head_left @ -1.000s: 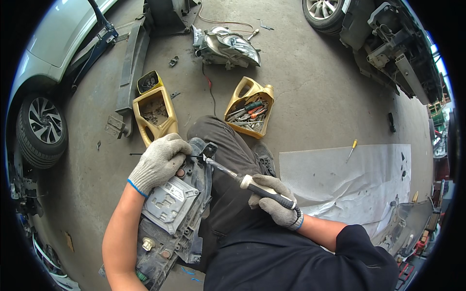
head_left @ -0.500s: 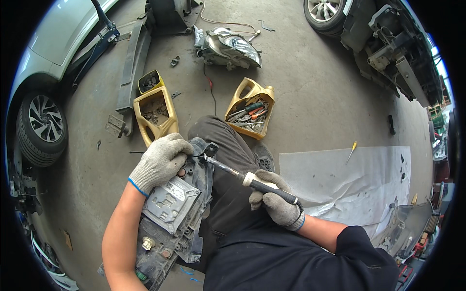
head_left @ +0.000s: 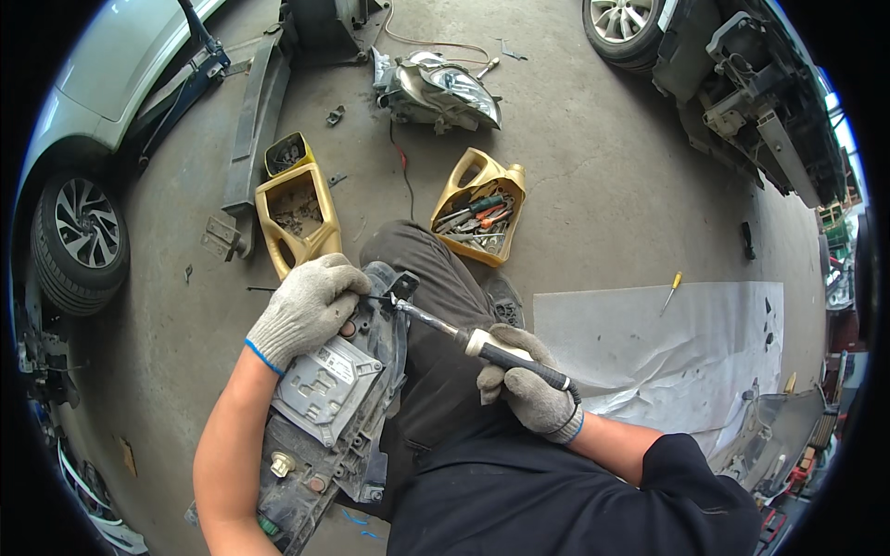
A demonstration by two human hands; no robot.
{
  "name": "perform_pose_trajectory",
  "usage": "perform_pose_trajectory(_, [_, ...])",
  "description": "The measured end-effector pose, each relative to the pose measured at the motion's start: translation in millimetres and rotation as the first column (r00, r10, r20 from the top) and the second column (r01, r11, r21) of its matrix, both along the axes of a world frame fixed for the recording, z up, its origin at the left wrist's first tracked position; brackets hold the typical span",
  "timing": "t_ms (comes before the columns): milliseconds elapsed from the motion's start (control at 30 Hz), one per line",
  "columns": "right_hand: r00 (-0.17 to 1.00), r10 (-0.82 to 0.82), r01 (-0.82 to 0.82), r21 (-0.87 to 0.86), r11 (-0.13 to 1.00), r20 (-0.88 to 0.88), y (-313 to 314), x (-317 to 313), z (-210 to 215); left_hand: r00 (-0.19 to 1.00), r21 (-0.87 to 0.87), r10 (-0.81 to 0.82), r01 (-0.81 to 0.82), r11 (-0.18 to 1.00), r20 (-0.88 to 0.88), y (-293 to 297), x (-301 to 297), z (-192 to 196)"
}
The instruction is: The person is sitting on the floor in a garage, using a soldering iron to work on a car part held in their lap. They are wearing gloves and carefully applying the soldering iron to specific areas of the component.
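Note:
A grimy car headlight (head_left: 382, 345), back side up with a silver module (head_left: 331, 389) on it, rests across my lap. My right hand (head_left: 536, 397), in a grey knit glove, is closed round the handle of a soldering iron (head_left: 496, 350). The iron's metal tip touches or nearly touches a black mounting tab (head_left: 402, 285) at the headlight's far corner. Above that end of the housing, my gloved left hand (head_left: 315, 304) pinches a thin black rod (head_left: 262, 288). One end sticks out left of the glove, the other points toward the iron's tip.
Beyond my knee stand a cut-open jug of tools (head_left: 515, 222) and another holding small hardware (head_left: 324, 243). A second headlight (head_left: 440, 91) lies farther off. At right, a yellow-handled screwdriver (head_left: 671, 292) lies on a white sheet (head_left: 630, 347). Cars flank both sides.

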State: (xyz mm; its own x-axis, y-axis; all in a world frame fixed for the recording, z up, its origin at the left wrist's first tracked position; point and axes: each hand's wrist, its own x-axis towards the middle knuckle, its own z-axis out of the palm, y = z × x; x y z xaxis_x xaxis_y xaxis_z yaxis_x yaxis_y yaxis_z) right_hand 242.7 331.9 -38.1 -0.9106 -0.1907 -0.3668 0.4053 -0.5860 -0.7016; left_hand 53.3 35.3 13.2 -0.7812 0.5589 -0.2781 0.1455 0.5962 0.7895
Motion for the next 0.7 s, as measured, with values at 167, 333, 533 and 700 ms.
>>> perform_pose_trajectory(167, [1.000,0.001,-0.001,-0.001,1.000,-0.016,-2.8,-0.3,3.2,0.999,0.005,-0.008,0.008,1.000,-0.035,-1.4,0.9,-2.1])
perform_pose_trajectory(333, [1.000,0.003,-0.003,0.014,1.000,-0.021,-3.0,1.1,3.1,0.997,0.017,-0.025,0.026,1.000,-0.068,-3.2,0.0,-7.6])
perform_pose_trajectory(533, [1.000,-0.006,0.006,-0.007,1.000,-0.014,-4.0,2.3,4.0,1.000,0.020,-0.005,0.005,1.000,0.017,-1.4,-0.2,-3.9])
perform_pose_trajectory(700, [1.000,-0.007,0.007,-0.012,1.000,-0.007,-2.9,4.2,1.9,1.000,0.008,-0.001,0.001,1.000,0.028,-1.6,0.2,-4.1])
